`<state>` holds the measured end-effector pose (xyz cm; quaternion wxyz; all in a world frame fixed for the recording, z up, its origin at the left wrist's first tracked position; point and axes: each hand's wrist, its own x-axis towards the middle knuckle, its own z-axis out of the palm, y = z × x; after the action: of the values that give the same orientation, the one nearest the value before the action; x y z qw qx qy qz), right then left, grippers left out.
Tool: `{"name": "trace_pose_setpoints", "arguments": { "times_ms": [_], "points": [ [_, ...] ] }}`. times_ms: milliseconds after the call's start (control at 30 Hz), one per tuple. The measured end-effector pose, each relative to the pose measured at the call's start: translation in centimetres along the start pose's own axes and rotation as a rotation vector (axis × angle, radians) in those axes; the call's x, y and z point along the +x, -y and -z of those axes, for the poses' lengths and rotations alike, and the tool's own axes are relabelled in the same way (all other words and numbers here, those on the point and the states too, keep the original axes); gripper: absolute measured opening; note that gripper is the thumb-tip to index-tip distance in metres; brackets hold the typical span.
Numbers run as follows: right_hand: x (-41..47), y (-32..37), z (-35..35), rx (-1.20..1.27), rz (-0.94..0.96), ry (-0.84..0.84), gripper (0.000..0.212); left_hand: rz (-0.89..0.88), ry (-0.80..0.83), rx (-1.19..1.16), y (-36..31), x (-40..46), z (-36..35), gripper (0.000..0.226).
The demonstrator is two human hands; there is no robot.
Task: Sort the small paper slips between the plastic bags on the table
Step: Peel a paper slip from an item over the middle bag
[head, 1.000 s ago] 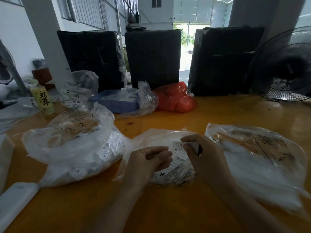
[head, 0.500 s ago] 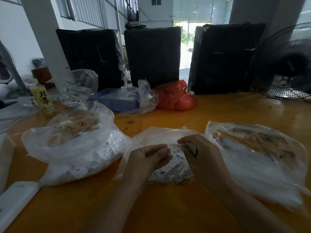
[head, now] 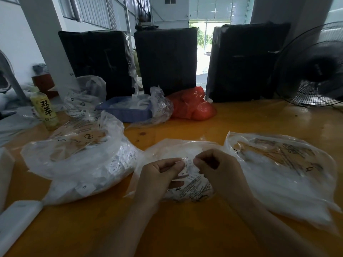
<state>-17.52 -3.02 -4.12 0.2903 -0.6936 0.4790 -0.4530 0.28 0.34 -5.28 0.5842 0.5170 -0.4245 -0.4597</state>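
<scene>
Over middle bag [head: 193, 190], left hand [head: 157, 175], right hand [head: 220, 169] pinching paper slip [head: 185, 168]

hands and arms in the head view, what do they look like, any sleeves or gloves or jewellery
Both are bare. The left hand and right hand wear no gloves, and no ring, watch or bracelet shows on the parts in view. Both forearms run bare down to the lower edge of the picture, so no sleeve is seen. The fingernails look short and plain, though the picture is too soft to be sure.
</scene>
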Motion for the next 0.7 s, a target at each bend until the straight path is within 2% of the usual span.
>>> {"name": "trace_pose_setpoints", "arguments": {
  "times_ms": [67,200,400,467,567,633,700],
  "points": [
    [-0.29,0.15,-0.37,-0.012,0.028,0.04,0.004,0.002,0.006,-0.007,0.1,-0.02,-0.08,0.028],
    [0.14,0.18,-0.14,0.064,0.015,-0.059,0.011,0.033,0.013,-0.055,0.2,0.35,0.19,0.031],
    [-0.2,-0.04,-0.59,0.047,0.021,0.129,0.007,0.043,0.029,0.034,0.67,0.36,0.17,0.026],
    [-0.18,-0.11,-0.64,0.049,0.008,0.097,0.006,0.059,0.017,0.015,0.6,0.43,0.22,0.028],
    [-0.2,-0.05,-0.43,0.041,0.04,0.085,0.025,0.058,0.008,-0.025,0.55,0.51,0.28,0.034],
    [-0.35,-0.04,-0.68,0.023,0.045,0.107,0.021,0.044,0.019,-0.014,0.57,0.41,0.18,0.034],
    [-0.25,-0.11,-0.79,0.0,0.036,0.047,0.015,0.019,0.033,0.025,0.59,0.33,0.04,0.022]
  ]
}}
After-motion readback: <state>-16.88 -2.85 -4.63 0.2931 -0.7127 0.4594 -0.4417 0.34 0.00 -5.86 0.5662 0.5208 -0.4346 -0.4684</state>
